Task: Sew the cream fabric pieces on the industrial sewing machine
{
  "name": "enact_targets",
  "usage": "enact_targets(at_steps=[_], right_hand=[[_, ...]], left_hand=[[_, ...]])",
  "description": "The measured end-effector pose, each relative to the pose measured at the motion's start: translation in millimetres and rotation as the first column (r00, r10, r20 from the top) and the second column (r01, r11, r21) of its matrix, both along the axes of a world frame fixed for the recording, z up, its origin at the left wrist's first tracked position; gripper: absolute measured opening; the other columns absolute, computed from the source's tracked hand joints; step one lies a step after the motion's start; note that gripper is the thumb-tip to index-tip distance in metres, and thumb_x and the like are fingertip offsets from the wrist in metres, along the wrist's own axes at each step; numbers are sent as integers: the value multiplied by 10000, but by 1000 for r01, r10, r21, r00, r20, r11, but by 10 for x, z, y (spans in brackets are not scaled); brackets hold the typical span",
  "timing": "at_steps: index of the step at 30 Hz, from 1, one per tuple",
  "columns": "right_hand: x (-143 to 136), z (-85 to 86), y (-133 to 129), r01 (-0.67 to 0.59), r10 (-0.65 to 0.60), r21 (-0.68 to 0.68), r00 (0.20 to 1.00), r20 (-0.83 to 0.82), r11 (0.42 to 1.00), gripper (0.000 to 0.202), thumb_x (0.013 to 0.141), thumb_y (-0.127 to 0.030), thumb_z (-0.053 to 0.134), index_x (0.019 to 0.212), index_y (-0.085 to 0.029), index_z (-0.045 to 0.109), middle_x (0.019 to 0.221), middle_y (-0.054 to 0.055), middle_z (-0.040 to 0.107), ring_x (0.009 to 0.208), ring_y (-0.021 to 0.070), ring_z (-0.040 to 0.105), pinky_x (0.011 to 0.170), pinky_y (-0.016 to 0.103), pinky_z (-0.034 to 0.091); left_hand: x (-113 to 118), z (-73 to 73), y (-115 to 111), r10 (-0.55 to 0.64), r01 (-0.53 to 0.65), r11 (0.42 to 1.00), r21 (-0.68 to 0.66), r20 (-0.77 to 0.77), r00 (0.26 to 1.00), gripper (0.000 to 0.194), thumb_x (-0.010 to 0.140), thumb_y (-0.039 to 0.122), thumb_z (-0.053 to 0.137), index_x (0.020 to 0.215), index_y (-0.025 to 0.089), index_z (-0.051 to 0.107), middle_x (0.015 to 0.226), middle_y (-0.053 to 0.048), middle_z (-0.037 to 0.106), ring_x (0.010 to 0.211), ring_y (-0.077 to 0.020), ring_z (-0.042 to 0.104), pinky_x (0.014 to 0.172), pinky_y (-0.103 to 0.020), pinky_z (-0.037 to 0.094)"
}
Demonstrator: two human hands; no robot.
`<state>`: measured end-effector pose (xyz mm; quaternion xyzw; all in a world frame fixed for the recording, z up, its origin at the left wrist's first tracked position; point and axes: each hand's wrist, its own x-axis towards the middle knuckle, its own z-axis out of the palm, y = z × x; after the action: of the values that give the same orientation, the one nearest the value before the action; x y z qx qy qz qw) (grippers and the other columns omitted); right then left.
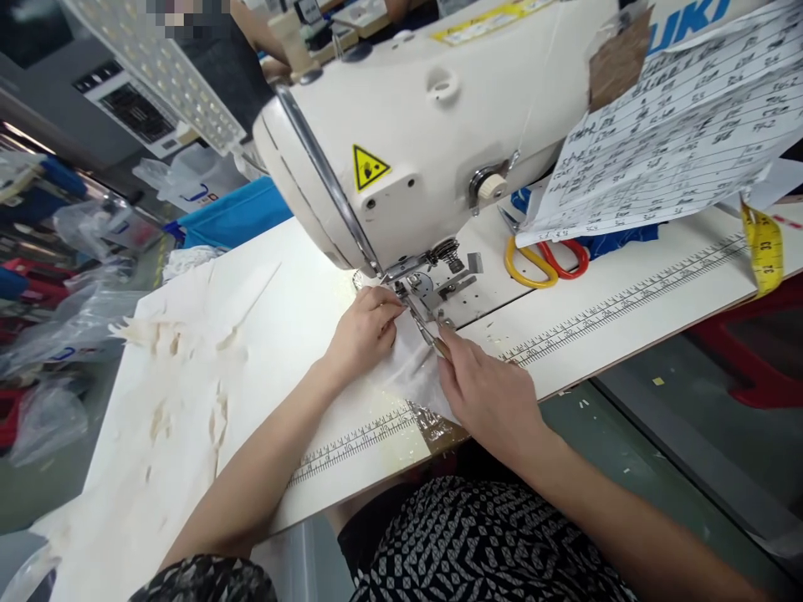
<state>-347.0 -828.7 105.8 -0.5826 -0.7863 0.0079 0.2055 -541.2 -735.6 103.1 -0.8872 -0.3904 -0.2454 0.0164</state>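
Note:
My left hand (367,330) is closed beside the presser foot, its fingertips pinching thin white fabric (407,364) close to the needle area. A slim pair of metal tweezers (427,332) sticks out of my right hand (489,385), which is shut on it. The tip of the tweezers points at the presser foot (405,293) of the white sewing machine (401,125). Between my two hands the sheer fabric lies bunched toward the table's front edge. The exact spot under the needle is partly hidden by my fingers.
Scissors with yellow and red handles (532,266) lie right of the needle plate, under handwritten paper sheets (665,142). A yellow tape measure (764,251) hangs at the right. Pale cut fabric (156,401) covers the table's left side. Behind the machine is another person (217,67).

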Motion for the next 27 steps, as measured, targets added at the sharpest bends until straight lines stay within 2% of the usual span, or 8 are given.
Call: enact_targets(at_steps=[3,5,7,11,17,22,27], right_hand=[[124,-23,-262,-45,50,31,981,-188,998,320,1024,-226,347,1206,-125,590,900,83,759,631,188,709,477,264,453],[216,-60,-419,-81,90,43,952,-294,996,261,1013,-221,370,1156,-143,574,879,71,753,628,174,714,472,238,476],[291,-100,-520,-102,114,52,936,-333,993,201,998,-199,392,1113,-144,547,851,67,744,623,162,715,454,214,476],[363,-150,-552,-110,124,67,954,-271,992,146,1002,-207,398,1058,-156,523,750,35,703,554,153,684,433,211,458],[363,-145,-482,-116,135,112,974,-180,987,175,1032,-199,367,1071,-153,531,863,54,701,659,153,701,487,212,476],[345,-126,-450,-135,146,121,986,-84,983,185,1029,-168,363,1068,-138,541,838,40,675,618,147,676,485,223,466],[331,-92,-395,-127,129,106,992,-14,986,188,1012,-151,377,1072,-133,555,858,42,671,622,142,665,466,223,450]], left_hand=[[29,72,-97,-31,29,997,-67,-35,999,331,881,76,410,992,154,712,1067,-112,654,1009,-238,592,862,-408,576],[74,81,-169,-10,3,995,-97,-76,997,345,883,88,408,1042,142,710,1105,-129,636,1031,-261,576,870,-440,575],[133,52,-238,37,-47,995,-92,-103,994,343,887,110,418,1085,114,698,1144,-152,619,1056,-284,561,891,-471,567],[221,-74,-345,131,-136,989,-52,-94,987,371,919,156,423,1210,70,637,1269,-173,581,1184,-307,524,999,-486,523],[163,-147,-376,75,-77,993,-94,-17,997,426,948,167,390,1299,38,594,1331,-162,602,1295,-269,513,1139,-454,443],[138,-140,-358,65,-65,993,-98,0,998,438,943,182,376,1299,61,600,1348,-157,602,1319,-277,507,1130,-492,450],[175,-141,-386,103,-106,993,-49,-64,993,453,952,216,381,1322,35,570,1357,-190,582,1328,-309,487,1104,-511,462]])
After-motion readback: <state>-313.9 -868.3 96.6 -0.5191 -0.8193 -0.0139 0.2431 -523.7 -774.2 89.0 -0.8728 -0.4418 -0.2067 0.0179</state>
